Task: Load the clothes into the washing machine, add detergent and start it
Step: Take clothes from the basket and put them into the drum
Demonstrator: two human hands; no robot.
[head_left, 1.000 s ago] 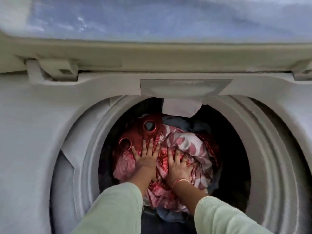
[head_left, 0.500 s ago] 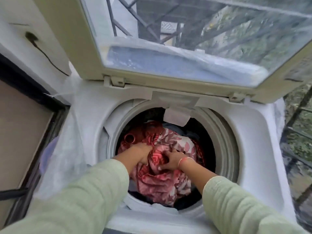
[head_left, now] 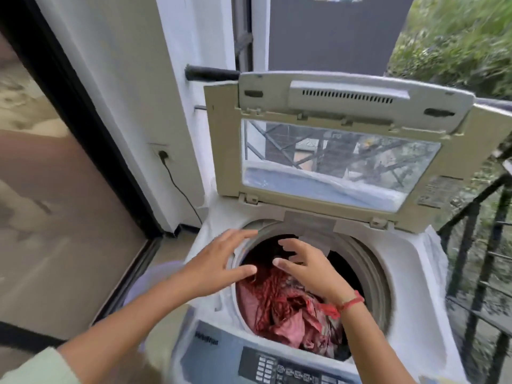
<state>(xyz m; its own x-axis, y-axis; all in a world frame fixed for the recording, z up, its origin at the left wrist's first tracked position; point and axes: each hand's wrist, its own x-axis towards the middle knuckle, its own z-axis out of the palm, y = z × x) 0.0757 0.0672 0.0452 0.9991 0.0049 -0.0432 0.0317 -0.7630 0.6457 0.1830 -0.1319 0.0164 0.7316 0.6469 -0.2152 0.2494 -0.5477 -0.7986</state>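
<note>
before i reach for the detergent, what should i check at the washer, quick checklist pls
1. Lid raised clear of the opening: ok.
2. Clothes down inside the drum, none seen hanging over its rim: ok.
3. Left hand and right hand open and holding nothing: ok.
4. Plug seated in the wall socket: ok.
5. Detergent within reach: cannot tell, none in view.
6. Control panel powered on or set: cannot tell, it is blurred and cut off at the frame's edge.
</note>
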